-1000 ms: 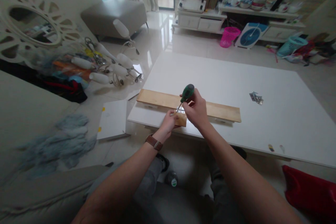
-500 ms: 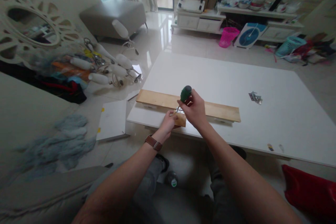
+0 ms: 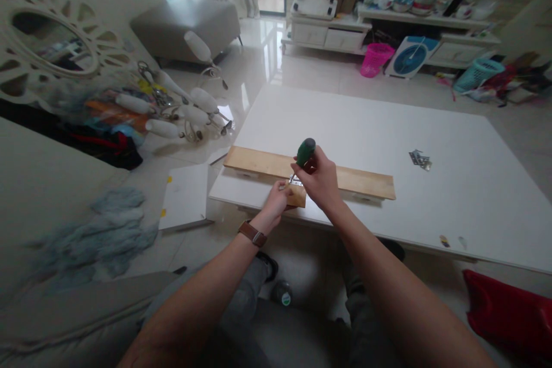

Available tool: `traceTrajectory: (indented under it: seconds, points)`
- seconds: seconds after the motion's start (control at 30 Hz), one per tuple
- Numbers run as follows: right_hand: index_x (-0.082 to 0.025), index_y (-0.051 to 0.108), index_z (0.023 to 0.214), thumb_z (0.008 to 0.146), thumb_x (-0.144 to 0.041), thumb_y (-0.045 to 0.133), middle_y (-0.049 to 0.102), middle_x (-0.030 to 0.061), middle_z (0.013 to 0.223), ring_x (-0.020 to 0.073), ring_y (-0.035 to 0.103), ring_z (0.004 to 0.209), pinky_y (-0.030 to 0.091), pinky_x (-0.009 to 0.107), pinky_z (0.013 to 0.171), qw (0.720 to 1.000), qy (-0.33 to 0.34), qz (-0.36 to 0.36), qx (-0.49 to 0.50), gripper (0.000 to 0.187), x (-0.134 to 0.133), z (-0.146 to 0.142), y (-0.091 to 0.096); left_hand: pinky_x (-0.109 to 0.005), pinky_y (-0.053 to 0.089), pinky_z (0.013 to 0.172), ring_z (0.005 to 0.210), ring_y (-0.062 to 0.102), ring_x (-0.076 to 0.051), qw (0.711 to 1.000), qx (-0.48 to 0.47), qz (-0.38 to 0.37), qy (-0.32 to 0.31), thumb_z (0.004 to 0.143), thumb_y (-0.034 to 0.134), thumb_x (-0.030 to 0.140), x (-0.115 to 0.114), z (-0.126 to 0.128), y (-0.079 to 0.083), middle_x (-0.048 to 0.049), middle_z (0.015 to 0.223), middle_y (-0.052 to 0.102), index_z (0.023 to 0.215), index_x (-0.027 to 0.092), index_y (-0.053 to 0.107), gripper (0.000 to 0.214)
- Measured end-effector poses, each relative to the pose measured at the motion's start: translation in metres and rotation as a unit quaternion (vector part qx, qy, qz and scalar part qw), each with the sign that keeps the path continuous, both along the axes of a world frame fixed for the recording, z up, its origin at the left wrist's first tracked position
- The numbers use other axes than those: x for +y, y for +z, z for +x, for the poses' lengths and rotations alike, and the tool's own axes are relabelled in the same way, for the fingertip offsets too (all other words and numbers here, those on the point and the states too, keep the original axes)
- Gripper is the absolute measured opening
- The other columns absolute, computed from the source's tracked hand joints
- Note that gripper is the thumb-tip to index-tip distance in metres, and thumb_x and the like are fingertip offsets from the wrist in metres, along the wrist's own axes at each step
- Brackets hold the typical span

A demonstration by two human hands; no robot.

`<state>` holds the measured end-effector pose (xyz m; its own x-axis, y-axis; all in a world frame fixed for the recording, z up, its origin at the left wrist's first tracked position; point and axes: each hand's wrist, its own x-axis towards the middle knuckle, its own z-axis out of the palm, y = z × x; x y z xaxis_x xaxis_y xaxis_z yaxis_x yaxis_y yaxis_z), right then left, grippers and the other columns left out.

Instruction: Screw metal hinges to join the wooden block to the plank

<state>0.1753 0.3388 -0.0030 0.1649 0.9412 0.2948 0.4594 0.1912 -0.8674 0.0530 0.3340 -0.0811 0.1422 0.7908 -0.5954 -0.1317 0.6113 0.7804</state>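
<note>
My right hand [image 3: 319, 175] is closed round the green handle of a screwdriver [image 3: 306, 151], which stands tilted with its shaft pointing down. Its tip meets a shiny metal hinge [image 3: 296, 181] between a long wooden board [image 3: 366, 182] and a small wooden block [image 3: 297, 198]. My left hand [image 3: 276, 200], with a brown watch strap at the wrist, grips the block's left side. The fingers partly cover the block, and any screw under the tip is too small to make out. The long board lies along the near edge of a white tabletop [image 3: 345, 121].
Several metal hinges [image 3: 420, 160] lie in a small pile on the right of the tabletop. A white panel [image 3: 183, 195] rests at the left on the floor. A bottle [image 3: 283, 293] stands below me, and a red stool-like object [image 3: 509, 316] is at lower right.
The screwdriver's handle has tipped and turned very slightly in my right hand. My left hand and the wooden block stay in place.
</note>
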Motion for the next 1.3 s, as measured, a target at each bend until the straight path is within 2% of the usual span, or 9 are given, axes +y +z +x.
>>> traceTrajectory:
  seconds: [0.2, 0.3, 0.43, 0.53, 0.7, 0.8, 1.03, 1.2, 1.3]
  points:
    - [-0.024, 0.058, 0.107, 0.085, -0.019, 0.057, 0.072, 0.0028, 0.096, 0.0145, 0.065, 0.071, 0.052, 0.028, 0.060, 0.999, 0.029, -0.009, 0.032, 0.023, -0.002, -0.002, 0.005, -0.033, 0.060, 0.070, 0.083, 0.067, -0.020, 1.000, 0.004, -0.001, -0.002, 0.081, 0.059, 0.014, 0.000, 0.000, 0.000, -0.0066, 0.098, 0.068, 0.106, 0.022, 0.052, 0.028]
    - [-0.024, 0.058, 0.111, 0.086, -0.023, 0.061, 0.072, 0.0034, 0.098, 0.0146, 0.065, 0.069, 0.052, 0.029, 0.059, 0.999, 0.028, 0.005, 0.044, 0.025, -0.001, -0.001, 0.003, -0.030, 0.058, 0.067, 0.082, 0.067, -0.020, 1.000, 0.014, -0.004, -0.002, 0.082, 0.059, 0.015, 0.000, 0.001, 0.001, -0.0065, 0.097, 0.067, 0.108, 0.022, 0.051, 0.027]
    - [-0.023, 0.059, 0.094, 0.082, -0.026, 0.071, 0.064, 0.0005, 0.082, 0.0158, 0.059, 0.067, 0.048, 0.031, 0.060, 0.999, 0.003, 0.033, 0.000, 0.016, 0.002, 0.001, -0.002, -0.030, 0.058, 0.067, 0.082, 0.067, -0.020, 1.000, 0.004, -0.001, -0.006, 0.082, 0.058, 0.014, 0.000, 0.000, 0.001, -0.0065, 0.098, 0.067, 0.108, 0.022, 0.052, 0.028]
    - [-0.024, 0.058, 0.085, 0.082, -0.028, 0.074, 0.063, 0.0021, 0.085, 0.0168, 0.057, 0.071, 0.047, 0.032, 0.064, 0.999, -0.016, 0.041, -0.029, 0.017, 0.003, 0.003, -0.005, -0.030, 0.058, 0.067, 0.080, 0.067, -0.020, 1.000, -0.002, 0.002, -0.005, 0.082, 0.059, 0.015, 0.000, 0.000, 0.000, -0.0062, 0.098, 0.067, 0.108, 0.022, 0.052, 0.027]
    - [-0.024, 0.061, 0.093, 0.082, -0.026, 0.075, 0.070, 0.0043, 0.090, 0.0187, 0.062, 0.074, 0.052, 0.035, 0.068, 1.000, -0.018, 0.007, 0.007, 0.018, 0.003, 0.002, -0.006, -0.032, 0.058, 0.067, 0.078, 0.067, -0.020, 1.000, 0.000, -0.005, -0.006, 0.084, 0.059, 0.017, 0.000, 0.000, -0.001, -0.0066, 0.100, 0.067, 0.108, 0.023, 0.051, 0.026]
    - [-0.024, 0.059, 0.095, 0.084, -0.027, 0.071, 0.073, 0.0040, 0.092, 0.0170, 0.064, 0.069, 0.052, 0.033, 0.063, 1.000, -0.003, -0.005, 0.020, 0.016, 0.001, 0.001, -0.003, -0.034, 0.058, 0.069, 0.079, 0.067, -0.020, 1.000, -0.002, -0.003, -0.001, 0.083, 0.060, 0.017, 0.000, 0.000, -0.001, -0.0073, 0.103, 0.067, 0.107, 0.023, 0.052, 0.026]
    - [-0.025, 0.057, 0.105, 0.086, -0.020, 0.060, 0.071, 0.0019, 0.096, 0.0150, 0.066, 0.072, 0.051, 0.028, 0.058, 0.999, 0.016, -0.004, 0.044, 0.020, 0.000, -0.002, 0.004, -0.034, 0.058, 0.069, 0.078, 0.067, -0.021, 1.000, 0.012, -0.004, -0.002, 0.082, 0.059, 0.015, 0.000, 0.001, 0.001, -0.0066, 0.099, 0.068, 0.104, 0.022, 0.052, 0.024]
    - [-0.025, 0.056, 0.089, 0.082, -0.025, 0.071, 0.060, 0.0006, 0.084, 0.0152, 0.057, 0.067, 0.048, 0.031, 0.060, 1.000, -0.013, 0.017, -0.001, 0.017, 0.004, 0.000, -0.001, -0.033, 0.058, 0.067, 0.078, 0.068, -0.020, 1.000, 0.004, -0.003, 0.000, 0.084, 0.059, 0.015, 0.000, 0.001, 0.002, -0.0059, 0.100, 0.068, 0.106, 0.023, 0.052, 0.024]
    - [-0.024, 0.059, 0.088, 0.083, -0.026, 0.073, 0.063, 0.0025, 0.086, 0.0168, 0.057, 0.070, 0.050, 0.032, 0.062, 1.000, -0.020, 0.012, -0.008, 0.015, 0.005, 0.002, -0.005, -0.033, 0.059, 0.070, 0.078, 0.067, -0.019, 1.000, 0.002, -0.005, -0.002, 0.083, 0.062, 0.017, 0.001, 0.001, 0.001, -0.0056, 0.099, 0.068, 0.106, 0.023, 0.053, 0.026]
